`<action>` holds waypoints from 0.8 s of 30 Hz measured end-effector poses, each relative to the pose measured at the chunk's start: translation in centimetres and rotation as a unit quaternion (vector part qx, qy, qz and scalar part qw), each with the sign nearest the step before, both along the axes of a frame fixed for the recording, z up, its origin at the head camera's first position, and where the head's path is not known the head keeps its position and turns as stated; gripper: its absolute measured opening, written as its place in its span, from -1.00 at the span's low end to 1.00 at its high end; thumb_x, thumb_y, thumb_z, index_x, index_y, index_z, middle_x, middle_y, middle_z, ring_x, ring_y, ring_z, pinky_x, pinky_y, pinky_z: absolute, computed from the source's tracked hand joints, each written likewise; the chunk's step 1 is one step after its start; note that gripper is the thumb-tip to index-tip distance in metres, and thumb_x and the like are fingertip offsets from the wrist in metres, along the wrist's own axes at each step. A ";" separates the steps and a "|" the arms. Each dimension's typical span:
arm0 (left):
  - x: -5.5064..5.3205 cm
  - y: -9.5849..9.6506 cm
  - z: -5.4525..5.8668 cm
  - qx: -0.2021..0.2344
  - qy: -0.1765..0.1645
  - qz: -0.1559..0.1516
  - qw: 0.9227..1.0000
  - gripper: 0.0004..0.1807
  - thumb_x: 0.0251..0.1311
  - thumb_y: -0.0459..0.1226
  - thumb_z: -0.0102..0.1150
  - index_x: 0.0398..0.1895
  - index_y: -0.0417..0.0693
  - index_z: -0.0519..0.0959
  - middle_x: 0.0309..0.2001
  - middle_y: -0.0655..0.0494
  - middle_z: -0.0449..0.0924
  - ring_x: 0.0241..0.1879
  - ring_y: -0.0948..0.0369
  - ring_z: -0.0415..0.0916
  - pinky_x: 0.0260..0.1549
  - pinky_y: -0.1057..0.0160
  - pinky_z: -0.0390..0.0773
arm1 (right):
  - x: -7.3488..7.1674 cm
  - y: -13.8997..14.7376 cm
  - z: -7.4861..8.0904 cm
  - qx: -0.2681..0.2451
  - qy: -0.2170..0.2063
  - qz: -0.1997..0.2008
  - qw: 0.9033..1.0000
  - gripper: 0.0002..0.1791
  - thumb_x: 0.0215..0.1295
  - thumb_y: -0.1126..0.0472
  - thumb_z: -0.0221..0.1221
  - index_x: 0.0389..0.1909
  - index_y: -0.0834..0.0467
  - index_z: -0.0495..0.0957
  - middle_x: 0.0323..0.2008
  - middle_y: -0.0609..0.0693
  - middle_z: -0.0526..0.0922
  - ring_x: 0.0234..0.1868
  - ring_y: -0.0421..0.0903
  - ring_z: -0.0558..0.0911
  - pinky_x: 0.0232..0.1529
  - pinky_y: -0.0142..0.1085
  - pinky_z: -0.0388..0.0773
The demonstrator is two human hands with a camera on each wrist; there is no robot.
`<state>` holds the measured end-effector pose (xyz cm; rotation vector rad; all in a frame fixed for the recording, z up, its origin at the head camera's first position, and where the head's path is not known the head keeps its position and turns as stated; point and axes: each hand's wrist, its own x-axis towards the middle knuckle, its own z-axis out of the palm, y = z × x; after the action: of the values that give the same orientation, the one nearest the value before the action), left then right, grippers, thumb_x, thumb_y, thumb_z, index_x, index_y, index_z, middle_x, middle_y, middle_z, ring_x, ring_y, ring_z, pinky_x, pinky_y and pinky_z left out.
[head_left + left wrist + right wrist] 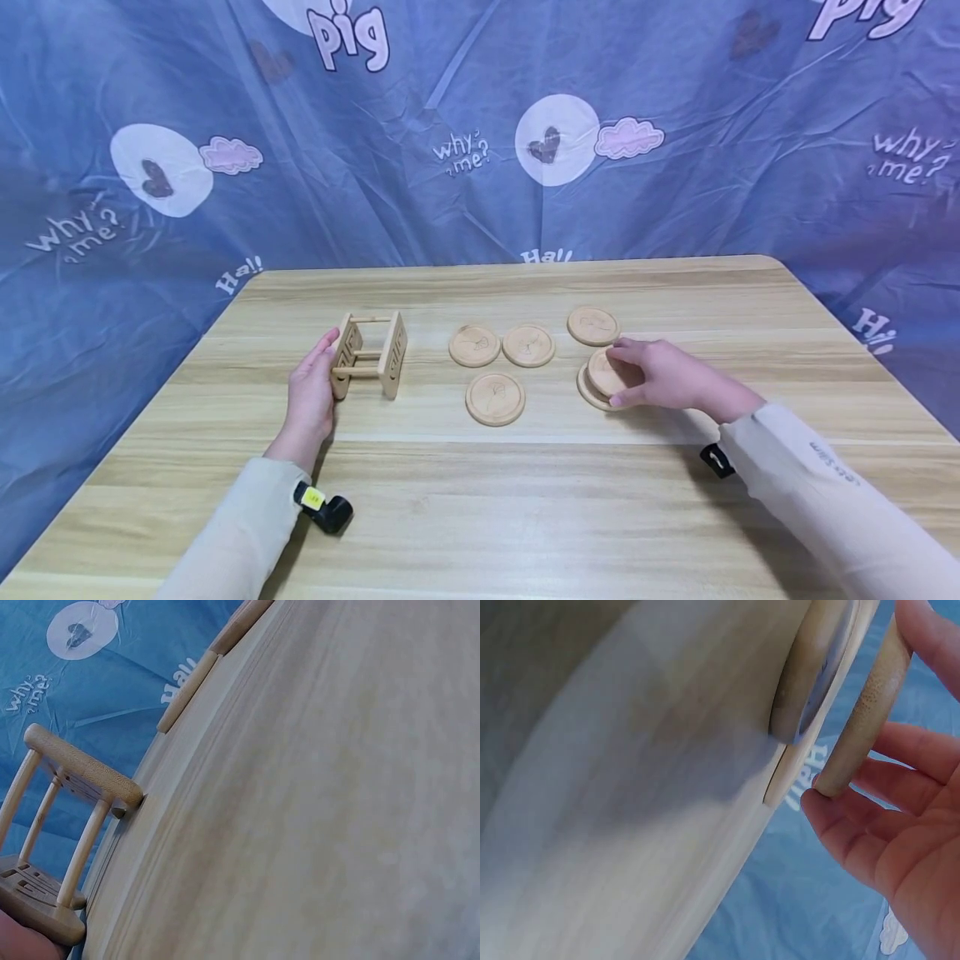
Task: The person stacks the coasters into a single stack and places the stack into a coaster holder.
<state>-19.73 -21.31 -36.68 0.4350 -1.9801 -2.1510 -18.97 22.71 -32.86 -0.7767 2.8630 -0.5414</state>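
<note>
My right hand (663, 375) pinches a round wooden coaster (606, 372) by its edge, thumb on one side and fingertips on the other. In the right wrist view this coaster (866, 712) is raised off the table, tilted on edge to the camera. Under it in the head view lies another coaster (590, 398), partly covered. A coaster with a line drawing (593, 325) lies just behind. On the left, my left hand (311, 392) rests with extended fingers against the outer side of a small wooden coaster rack (367, 354), which has two cut-out end panels joined by rods.
Between the hands, three more engraved coasters lie flat: one at back left (474, 345), one beside it (528, 345) and one nearer (495, 398). All stand on a wood-grain table (480, 517). A blue printed cloth (420, 200) hangs behind the table.
</note>
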 end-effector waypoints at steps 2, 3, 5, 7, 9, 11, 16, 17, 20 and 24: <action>0.0 0.0 0.0 0.000 0.000 -0.001 1.000 -0.56 0.40 -0.23 -0.23 0.32 -0.03 0.28 0.39 0.15 0.15 0.37 0.26 0.07 0.32 0.35 0.17 | 0.1 -0.2 -0.1 0.000 -0.002 0.004 1.000 -0.15 -0.03 -0.04 0.35 0.16 0.46 0.34 0.19 0.48 0.30 0.21 0.39 0.28 0.23 0.18 0.23; 0.0 0.0 0.0 0.000 0.000 -0.002 1.000 -0.56 0.40 -0.23 -0.23 0.32 -0.03 0.27 0.39 0.15 0.15 0.37 0.26 0.07 0.32 0.35 0.17 | 0.2 -0.2 -0.2 0.000 -0.002 0.006 1.000 -0.15 -0.03 -0.04 0.35 0.16 0.45 0.34 0.19 0.47 0.30 0.21 0.39 0.28 0.23 0.18 0.23; 0.0 0.0 -0.1 0.001 -0.001 -0.004 1.000 -0.56 0.40 -0.23 -0.23 0.32 -0.03 0.27 0.39 0.15 0.14 0.37 0.25 0.06 0.32 0.34 0.16 | 0.2 -0.3 -0.4 0.001 0.001 0.012 1.000 -0.16 -0.03 -0.04 0.36 0.15 0.46 0.35 0.18 0.47 0.31 0.21 0.39 0.29 0.22 0.18 0.23; 0.0 0.0 -0.1 0.001 -0.001 -0.006 1.000 -0.56 0.41 -0.23 -0.23 0.33 -0.03 0.26 0.39 0.15 0.13 0.37 0.25 0.05 0.33 0.34 0.15 | 0.2 -0.4 -0.5 0.002 0.006 0.019 1.000 -0.16 -0.04 -0.04 0.36 0.14 0.46 0.36 0.17 0.48 0.32 0.19 0.39 0.31 0.21 0.18 0.25; 0.1 0.0 0.0 0.000 0.000 -0.007 1.000 -0.56 0.41 -0.23 -0.23 0.33 -0.03 0.25 0.40 0.15 0.13 0.38 0.25 0.05 0.33 0.34 0.14 | 0.2 -0.4 -0.7 0.004 0.013 0.027 1.000 -0.17 -0.04 -0.03 0.36 0.13 0.47 0.37 0.15 0.49 0.34 0.18 0.39 0.33 0.20 0.18 0.27; 0.1 0.0 0.0 -0.002 0.001 -0.008 1.000 -0.56 0.41 -0.23 -0.24 0.33 -0.03 0.25 0.39 0.15 0.13 0.38 0.26 0.04 0.34 0.34 0.13 | 0.2 -0.5 -0.9 0.006 0.016 0.031 0.999 -0.18 -0.05 -0.03 0.37 0.12 0.47 0.38 0.14 0.49 0.35 0.17 0.39 0.34 0.19 0.18 0.28; 0.1 0.0 0.0 -0.005 0.000 -0.008 1.000 -0.56 0.41 -0.22 -0.24 0.33 -0.03 0.26 0.39 0.16 0.14 0.37 0.26 0.05 0.33 0.34 0.14 | 0.1 -0.7 -1.1 0.003 0.007 0.019 1.000 -0.17 -0.06 -0.01 0.37 0.13 0.46 0.36 0.16 0.48 0.32 0.18 0.39 0.32 0.21 0.18 0.26; 0.1 0.0 0.0 -0.005 0.000 -0.008 1.000 -0.56 0.41 -0.22 -0.24 0.33 -0.03 0.26 0.39 0.16 0.14 0.37 0.26 0.05 0.33 0.34 0.14 | 0.1 -0.7 -1.2 0.001 0.005 0.016 1.000 -0.17 -0.06 -0.01 0.37 0.14 0.46 0.36 0.17 0.48 0.32 0.19 0.39 0.31 0.21 0.18 0.26; 0.1 0.0 0.0 -0.004 0.002 -0.008 1.000 -0.56 0.41 -0.23 -0.24 0.33 -0.04 0.26 0.39 0.15 0.14 0.37 0.25 0.07 0.32 0.34 0.16 | 0.0 -0.8 -1.2 -0.002 0.005 0.012 1.000 -0.16 -0.06 0.00 0.38 0.14 0.46 0.36 0.18 0.49 0.30 0.19 0.39 0.30 0.22 0.18 0.24; 0.2 -0.1 0.1 -0.006 0.003 -0.013 1.000 -0.56 0.41 -0.23 -0.24 0.33 -0.03 0.25 0.39 0.16 0.14 0.37 0.25 0.06 0.32 0.34 0.16 | -0.1 -0.8 -1.2 -0.002 0.006 0.015 1.000 -0.17 -0.06 0.00 0.38 0.14 0.46 0.36 0.18 0.48 0.32 0.20 0.38 0.30 0.22 0.17 0.24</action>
<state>-19.56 -21.38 -36.62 0.4024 -2.0044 -2.1511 -19.04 21.96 -34.06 -0.8255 2.8570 -0.5413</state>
